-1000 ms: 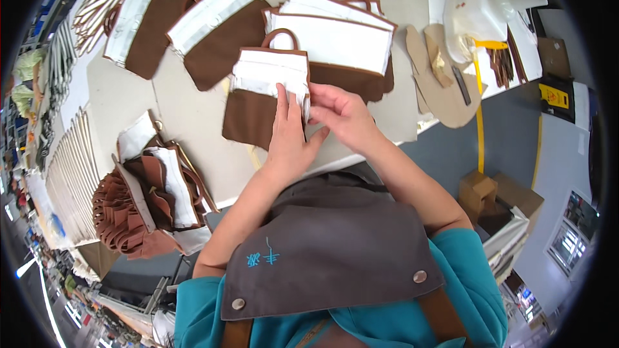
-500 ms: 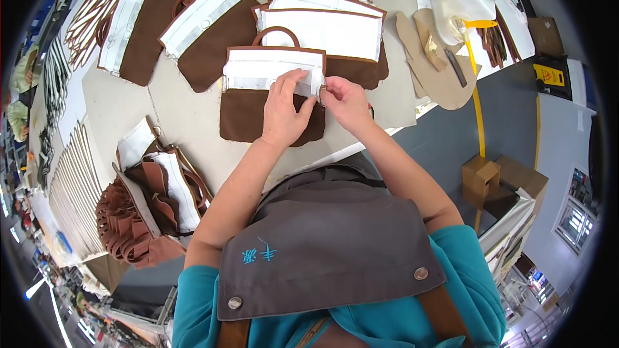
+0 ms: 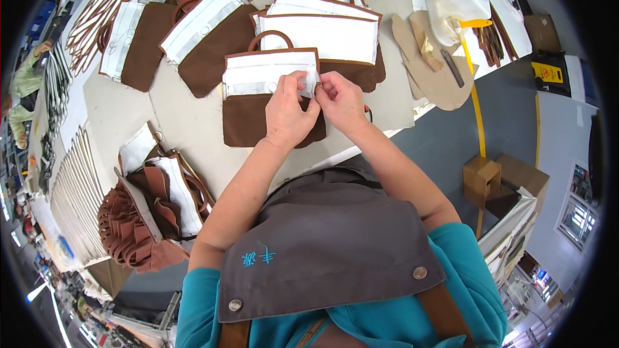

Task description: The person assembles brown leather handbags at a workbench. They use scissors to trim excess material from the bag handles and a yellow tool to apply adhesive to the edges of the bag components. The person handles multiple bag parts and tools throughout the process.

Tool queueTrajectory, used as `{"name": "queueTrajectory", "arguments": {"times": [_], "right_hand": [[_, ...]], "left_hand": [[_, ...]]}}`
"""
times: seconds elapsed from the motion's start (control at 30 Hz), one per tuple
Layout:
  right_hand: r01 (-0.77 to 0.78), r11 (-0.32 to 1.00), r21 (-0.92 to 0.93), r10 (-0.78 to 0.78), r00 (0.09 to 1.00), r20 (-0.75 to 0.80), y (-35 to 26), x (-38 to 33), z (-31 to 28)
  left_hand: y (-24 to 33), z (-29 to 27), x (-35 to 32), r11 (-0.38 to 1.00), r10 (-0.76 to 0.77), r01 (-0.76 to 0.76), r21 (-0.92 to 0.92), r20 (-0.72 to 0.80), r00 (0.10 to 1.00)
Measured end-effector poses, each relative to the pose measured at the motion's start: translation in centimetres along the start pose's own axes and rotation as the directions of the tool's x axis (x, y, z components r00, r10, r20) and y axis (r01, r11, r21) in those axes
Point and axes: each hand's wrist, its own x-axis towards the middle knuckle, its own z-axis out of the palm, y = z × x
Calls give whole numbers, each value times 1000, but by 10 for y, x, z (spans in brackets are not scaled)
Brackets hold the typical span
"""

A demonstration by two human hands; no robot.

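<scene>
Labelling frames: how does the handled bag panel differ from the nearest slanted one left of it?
Pose: the handled panel lies nearly square to the person; the slanted panel is angled.
Contact: left hand and right hand touch the handled panel, not the slanted panel.
Both: white upper part, brown lower part.

Across the table (image 3: 190, 116), near to far

The front bag panel (image 3: 248, 116) lies near the middle, the left hand (image 3: 288, 113) over its right part and the right hand (image 3: 345, 100) at its right edge. Just behind, slightly right, sits a stack of bag panels (image 3: 332, 38). Two more, the outer panel (image 3: 143, 45) and the inner panel (image 3: 216, 45), lie to the far left, with strips (image 3: 106, 9) beyond. Right of the stack are pattern pieces (image 3: 445, 93), a small tool (image 3: 452, 67) on them; a bottle (image 3: 454, 0) stands behind. A bundle (image 3: 132, 229) is near left.
</scene>
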Motion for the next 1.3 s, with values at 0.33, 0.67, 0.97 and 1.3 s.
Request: {"name": "queueTrajectory", "arguments": {"times": [0.33, 0.67, 0.97, 1.3], "right_hand": [[136, 987, 81, -142, 987, 81, -42, -3, -14], [152, 986, 65, -162, 805, 570, -79, -17, -44], [246, 914, 324, -407, 564, 719, -93, -3, -47], [-40, 901, 431, -321, 607, 727, -101, -3, -32]], "left_hand": [[35, -59, 12, 981, 104, -138, 139, 228, 968], [43, -115, -10, 970, 107, -174, 169, 345, 933], [40, -122, -26, 994, 64, -41, -103, 225, 972], [36, -127, -29, 948, 43, -8, -318, 104, 994]]}}
